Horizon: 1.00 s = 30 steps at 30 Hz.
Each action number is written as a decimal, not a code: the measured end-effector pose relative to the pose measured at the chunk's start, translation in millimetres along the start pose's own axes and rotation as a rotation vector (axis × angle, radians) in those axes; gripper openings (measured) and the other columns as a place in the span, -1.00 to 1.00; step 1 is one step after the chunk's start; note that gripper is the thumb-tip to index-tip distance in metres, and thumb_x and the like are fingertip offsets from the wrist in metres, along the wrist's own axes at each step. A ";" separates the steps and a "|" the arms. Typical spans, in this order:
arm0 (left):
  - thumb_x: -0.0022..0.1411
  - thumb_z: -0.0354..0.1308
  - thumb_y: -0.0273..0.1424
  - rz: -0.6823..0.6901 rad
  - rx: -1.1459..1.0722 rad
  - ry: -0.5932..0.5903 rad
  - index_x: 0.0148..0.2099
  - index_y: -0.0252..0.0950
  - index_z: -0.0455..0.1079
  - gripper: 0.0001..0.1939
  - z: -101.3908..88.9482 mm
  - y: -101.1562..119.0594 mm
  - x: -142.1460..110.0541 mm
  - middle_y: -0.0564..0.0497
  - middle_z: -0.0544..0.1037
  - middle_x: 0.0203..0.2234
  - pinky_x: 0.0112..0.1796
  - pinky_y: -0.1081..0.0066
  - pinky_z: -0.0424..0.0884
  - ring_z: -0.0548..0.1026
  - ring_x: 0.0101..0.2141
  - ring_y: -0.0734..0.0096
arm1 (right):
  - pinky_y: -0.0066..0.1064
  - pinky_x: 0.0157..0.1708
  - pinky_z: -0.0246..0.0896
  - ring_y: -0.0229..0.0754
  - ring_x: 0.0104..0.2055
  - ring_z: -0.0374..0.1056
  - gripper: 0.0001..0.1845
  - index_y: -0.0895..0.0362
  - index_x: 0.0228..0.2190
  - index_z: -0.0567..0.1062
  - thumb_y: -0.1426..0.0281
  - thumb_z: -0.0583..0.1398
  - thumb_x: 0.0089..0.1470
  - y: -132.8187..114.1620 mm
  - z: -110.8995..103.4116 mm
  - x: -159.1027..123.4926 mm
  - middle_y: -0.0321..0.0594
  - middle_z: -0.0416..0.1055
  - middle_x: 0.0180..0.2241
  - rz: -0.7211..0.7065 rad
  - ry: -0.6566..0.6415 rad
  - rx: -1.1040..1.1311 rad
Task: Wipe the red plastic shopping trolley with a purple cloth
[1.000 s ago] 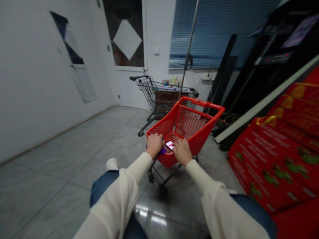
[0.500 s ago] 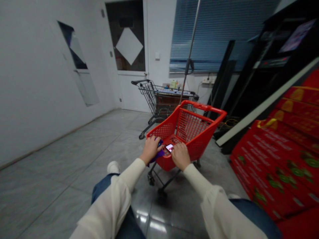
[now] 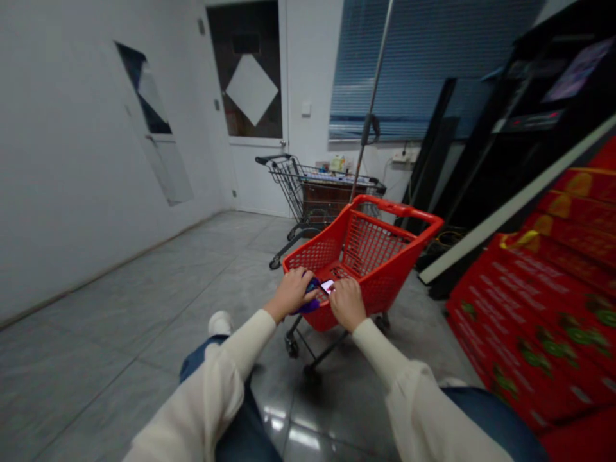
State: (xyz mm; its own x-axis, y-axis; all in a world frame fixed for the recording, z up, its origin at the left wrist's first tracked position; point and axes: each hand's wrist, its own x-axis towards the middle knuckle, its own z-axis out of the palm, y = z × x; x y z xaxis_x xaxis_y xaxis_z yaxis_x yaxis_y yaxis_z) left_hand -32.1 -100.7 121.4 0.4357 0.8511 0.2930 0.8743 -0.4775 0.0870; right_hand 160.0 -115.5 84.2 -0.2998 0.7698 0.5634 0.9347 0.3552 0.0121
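My left hand (image 3: 291, 292) is closed around a purple thing (image 3: 308, 308), soft-looking and partly covered by the fingers; its exact kind does not show. A phone (image 3: 328, 287) with a bright, lit screen lies between my hands, over the near rim of a red plastic shopping cart (image 3: 380, 251). On the phone's right side, my right hand (image 3: 348, 303) has its fingers curled at the edge of the screen. The cart's basket faces me, its lattice walls and back panel in plain sight.
Behind the red cart stands a dark wire shopping cart (image 3: 327, 192) loaded with goods. Red printed cartons (image 3: 524, 321) are stacked on the right, with a pale board (image 3: 510, 205) leaning beside them. A white door (image 3: 257, 176) is at the back.
My left hand has shifted slightly, and the purple thing lies differently beneath its fingers. My right hand stays at the phone. The view has moved a little.
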 end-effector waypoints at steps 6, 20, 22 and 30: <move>0.39 -0.01 -0.24 -0.317 0.141 0.026 0.06 -0.21 0.41 -0.70 4.0 -4.4 26.6 -0.19 0.40 -0.04 -0.11 0.23 0.36 0.47 -0.12 0.17 | -0.17 0.10 -0.04 -0.01 -0.14 0.27 -0.78 0.17 -0.34 0.50 0.42 0.06 0.21 -18.0 -0.3 5.5 -0.05 0.47 -0.29 0.042 -0.034 -0.028; 0.33 0.06 -0.06 0.091 0.042 -0.065 0.03 -0.18 0.42 -0.61 -4.6 -12.9 12.4 -0.09 0.47 -0.14 -0.06 0.30 0.34 0.46 -0.09 0.20 | -0.25 0.04 -0.06 -0.09 -0.13 0.32 -0.61 0.16 -0.29 0.59 0.32 0.00 0.30 53.0 -18.4 28.8 -0.07 0.56 -0.23 0.070 -0.182 -0.088; 0.35 0.06 -0.18 0.016 0.071 -0.059 0.03 -0.19 0.42 -0.69 -3.0 -21.7 18.2 -0.10 0.47 -0.12 -0.07 0.31 0.33 0.47 -0.08 0.21 | -0.26 -0.03 -0.05 -0.10 -0.15 0.32 -0.61 0.17 -0.27 0.60 0.35 -0.01 0.30 48.0 -18.2 31.8 -0.06 0.56 -0.23 0.049 -0.228 -0.107; 0.41 -0.06 -0.20 -0.364 0.136 0.059 0.05 -0.20 0.39 -0.68 13.1 5.1 18.5 -0.15 0.47 -0.14 -0.17 0.26 0.34 0.49 -0.18 0.16 | -0.21 -0.07 -0.05 -0.04 -0.13 0.32 -0.61 0.21 -0.26 0.62 0.36 0.02 0.26 21.6 -12.4 36.7 0.00 0.56 -0.19 0.108 -0.186 -0.120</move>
State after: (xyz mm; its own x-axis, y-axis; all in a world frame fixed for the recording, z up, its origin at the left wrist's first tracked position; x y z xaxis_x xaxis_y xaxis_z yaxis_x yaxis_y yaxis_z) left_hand -16.8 -84.5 114.9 0.0820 0.9436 0.3207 0.9915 -0.1099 0.0699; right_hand 171.6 -86.2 115.4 -0.2169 0.8880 0.4055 0.9758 0.2087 0.0648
